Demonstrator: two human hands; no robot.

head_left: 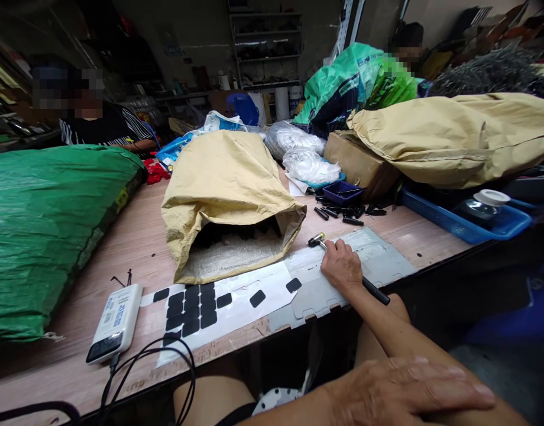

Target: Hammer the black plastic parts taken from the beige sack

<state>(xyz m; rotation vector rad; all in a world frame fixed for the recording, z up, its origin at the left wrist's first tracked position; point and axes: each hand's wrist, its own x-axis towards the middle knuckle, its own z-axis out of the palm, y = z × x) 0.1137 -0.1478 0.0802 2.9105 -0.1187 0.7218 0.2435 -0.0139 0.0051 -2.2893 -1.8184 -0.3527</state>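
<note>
My right hand [343, 265] is closed around a small hammer [376, 291] at the table's front edge. The hammer's head lies to the left of the fingers, over a grey plate [374, 251], and its black handle sticks out behind the hand. Across my right forearm rests my left hand [400, 387], its fingers stretched out and holding nothing. Several black rounded squares [192, 310] lie in rows on a white sheet [240, 322], with a few set apart to the right. Behind the sheet, a beige sack [227, 177] gapes toward me; its dark contents are unclear.
A green sack [54, 225] fills the left side. Near it lies a white power bank [116, 322] with black cables. Black pieces [352, 222], a purple tray [343, 192], a cardboard box [360, 163] and a blue tray [467, 222] stand farther right. Two people sit beyond the table.
</note>
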